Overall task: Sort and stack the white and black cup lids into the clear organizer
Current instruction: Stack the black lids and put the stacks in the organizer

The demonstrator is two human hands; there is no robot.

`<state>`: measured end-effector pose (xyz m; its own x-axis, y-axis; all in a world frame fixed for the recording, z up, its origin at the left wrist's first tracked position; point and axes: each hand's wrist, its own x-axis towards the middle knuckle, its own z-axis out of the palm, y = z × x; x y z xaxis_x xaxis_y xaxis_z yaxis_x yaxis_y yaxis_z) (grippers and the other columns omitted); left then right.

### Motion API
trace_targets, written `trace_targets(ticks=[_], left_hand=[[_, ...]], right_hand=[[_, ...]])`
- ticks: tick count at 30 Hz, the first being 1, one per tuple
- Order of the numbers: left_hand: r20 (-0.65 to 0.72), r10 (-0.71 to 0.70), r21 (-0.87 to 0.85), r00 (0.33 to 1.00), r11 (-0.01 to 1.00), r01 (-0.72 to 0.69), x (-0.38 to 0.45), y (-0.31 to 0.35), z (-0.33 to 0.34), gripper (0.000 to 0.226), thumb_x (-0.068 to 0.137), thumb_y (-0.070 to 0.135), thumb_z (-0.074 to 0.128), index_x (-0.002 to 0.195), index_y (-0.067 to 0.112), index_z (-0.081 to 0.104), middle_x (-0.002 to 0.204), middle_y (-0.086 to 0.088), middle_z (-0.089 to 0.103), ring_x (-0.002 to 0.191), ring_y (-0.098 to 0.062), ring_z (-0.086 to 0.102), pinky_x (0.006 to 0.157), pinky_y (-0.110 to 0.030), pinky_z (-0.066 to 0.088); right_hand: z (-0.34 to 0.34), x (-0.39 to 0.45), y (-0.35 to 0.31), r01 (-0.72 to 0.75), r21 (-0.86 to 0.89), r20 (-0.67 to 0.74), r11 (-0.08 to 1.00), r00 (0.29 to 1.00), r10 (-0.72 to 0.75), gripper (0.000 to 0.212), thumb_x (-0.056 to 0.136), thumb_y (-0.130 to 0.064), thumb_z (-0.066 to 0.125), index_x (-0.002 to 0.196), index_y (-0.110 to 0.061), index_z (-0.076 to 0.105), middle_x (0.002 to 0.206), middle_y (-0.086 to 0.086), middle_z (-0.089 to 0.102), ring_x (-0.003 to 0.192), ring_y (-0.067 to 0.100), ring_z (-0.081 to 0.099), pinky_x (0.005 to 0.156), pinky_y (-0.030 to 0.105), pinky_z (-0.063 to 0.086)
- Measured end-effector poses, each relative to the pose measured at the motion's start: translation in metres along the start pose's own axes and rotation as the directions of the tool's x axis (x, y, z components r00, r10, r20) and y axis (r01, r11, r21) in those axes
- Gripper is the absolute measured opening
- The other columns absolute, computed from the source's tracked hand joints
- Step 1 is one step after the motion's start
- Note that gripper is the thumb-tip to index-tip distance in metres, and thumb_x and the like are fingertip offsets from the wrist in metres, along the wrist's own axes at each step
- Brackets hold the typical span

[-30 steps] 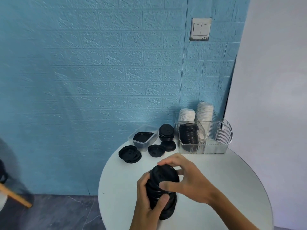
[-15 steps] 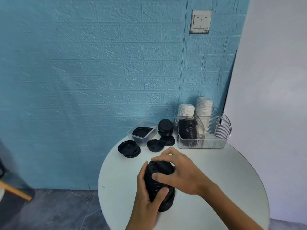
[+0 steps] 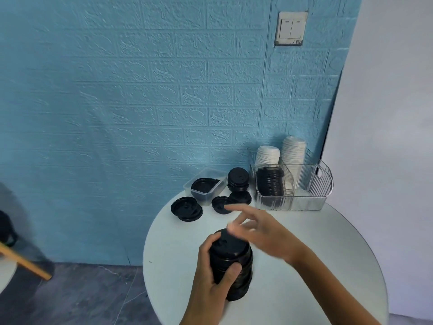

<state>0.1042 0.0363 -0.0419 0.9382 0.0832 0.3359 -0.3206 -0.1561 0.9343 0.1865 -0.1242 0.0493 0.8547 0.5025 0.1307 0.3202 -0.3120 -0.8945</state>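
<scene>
Here a stack of black lids (image 3: pixel 230 263) is clamped upright in the left grip (image 3: pixel 214 275) above the desk (image 3: pixel 328 266), probably for steadiness; beyond it, the right grip (image 3: pixel 262 231) is spread apart, empty, short of the organizer (image 3: pixel 293 202).

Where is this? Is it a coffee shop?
Maybe a café corner or break room, but I can't be sure. A small round white table stands against a blue brick-pattern wall, with a clear organizer holding stacked cup lids, and a light switch above.
</scene>
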Motion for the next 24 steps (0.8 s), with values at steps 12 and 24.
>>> trace_targets(ticks=[12,24], left_hand=[[0.012,-0.025,-0.006,1.000,1.000,0.025,0.001,0.002,-0.002,0.064,0.074,0.058,0.073,0.130,0.065,0.042,0.139,0.032,0.051,0.135,0.000,0.050,0.104,-0.010,0.039],[0.010,-0.015,-0.044,1.000,0.999,0.015,0.001,-0.001,-0.002,0.074,0.075,0.059,0.073,0.141,0.045,0.043,0.138,0.031,0.053,0.135,-0.001,0.051,0.103,-0.009,0.038]], right_hand=[[0.020,0.136,0.101,-0.173,-0.632,-0.050,0.756,0.982,0.182,0.082,0.092,-0.041,0.064,0.161,-0.023,0.023,0.169,0.003,0.013,0.157,0.023,0.004,0.126,0.041,0.012],[0.012,0.099,0.082,-0.091,-0.398,-0.321,0.913,0.946,-0.045,0.030,0.095,-0.025,0.062,0.124,-0.025,0.055,0.107,0.005,0.072,0.100,0.029,0.066,0.088,0.039,0.052]])
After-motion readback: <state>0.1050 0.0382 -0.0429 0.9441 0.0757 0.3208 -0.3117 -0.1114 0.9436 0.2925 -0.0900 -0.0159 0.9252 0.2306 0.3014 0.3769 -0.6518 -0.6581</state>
